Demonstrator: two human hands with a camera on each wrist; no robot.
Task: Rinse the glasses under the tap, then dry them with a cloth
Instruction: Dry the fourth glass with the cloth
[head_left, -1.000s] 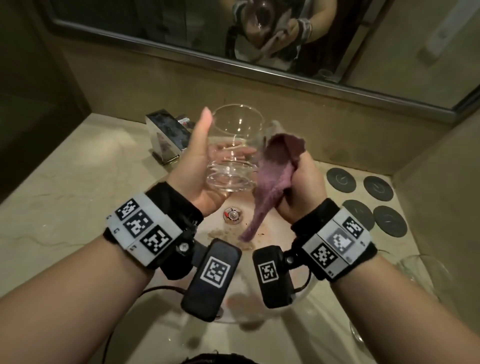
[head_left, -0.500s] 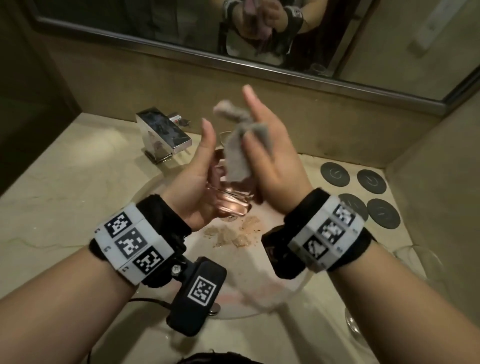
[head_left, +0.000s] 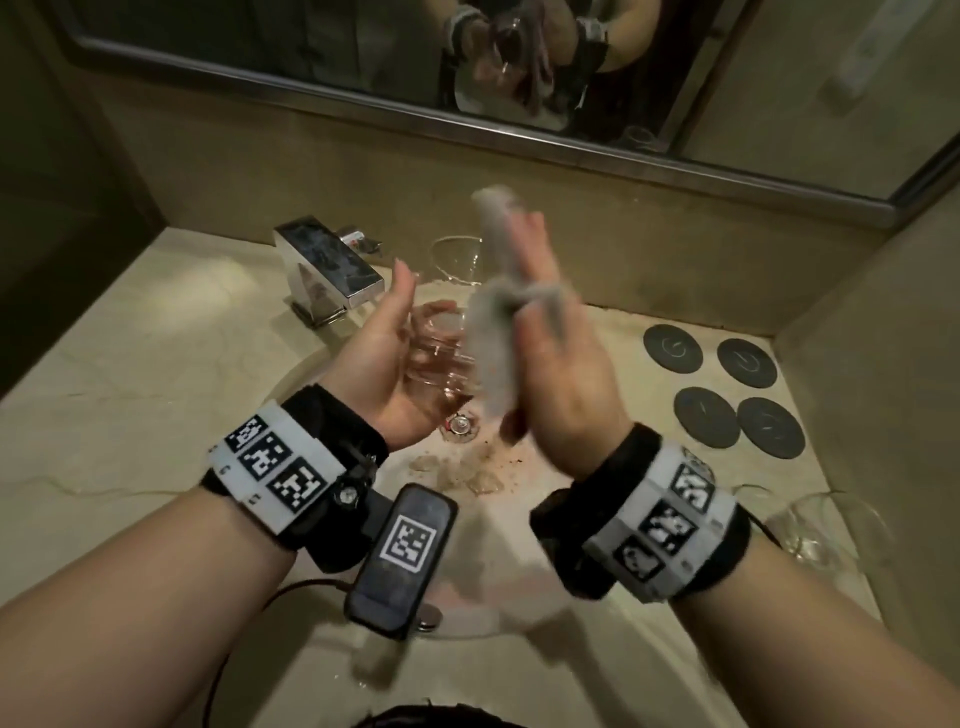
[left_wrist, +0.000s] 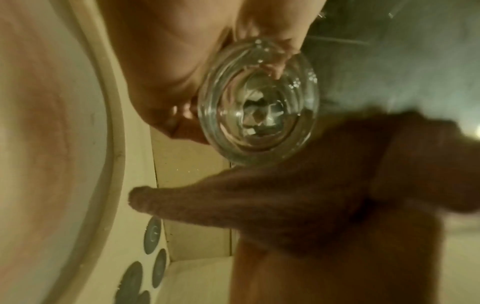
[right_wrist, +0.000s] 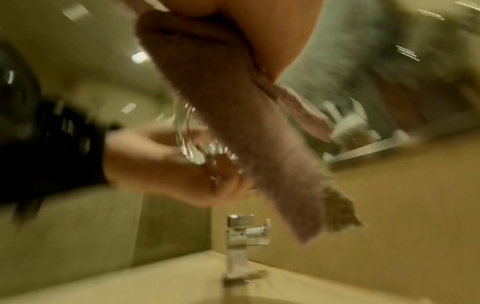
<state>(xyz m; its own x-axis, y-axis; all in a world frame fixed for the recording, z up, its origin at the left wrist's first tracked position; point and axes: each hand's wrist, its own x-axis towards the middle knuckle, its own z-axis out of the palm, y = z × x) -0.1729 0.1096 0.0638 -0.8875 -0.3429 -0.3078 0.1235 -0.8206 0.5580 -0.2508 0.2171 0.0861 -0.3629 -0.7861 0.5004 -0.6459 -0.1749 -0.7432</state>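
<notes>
While fingers of the left hand curl round one clear glass tumbler over the pale basin, base toward the wrist, mouth tilted up and away, the right hand clutches one grey-mauve cloth beside it; a second glass and a third glass stand apart.

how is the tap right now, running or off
Off, it seems: no stream falls from the tap into the sink in the head view.

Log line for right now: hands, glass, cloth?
step: drying | left hand: holds glass over sink | right hand: holds cloth beside glass | tap: no water seen
</notes>
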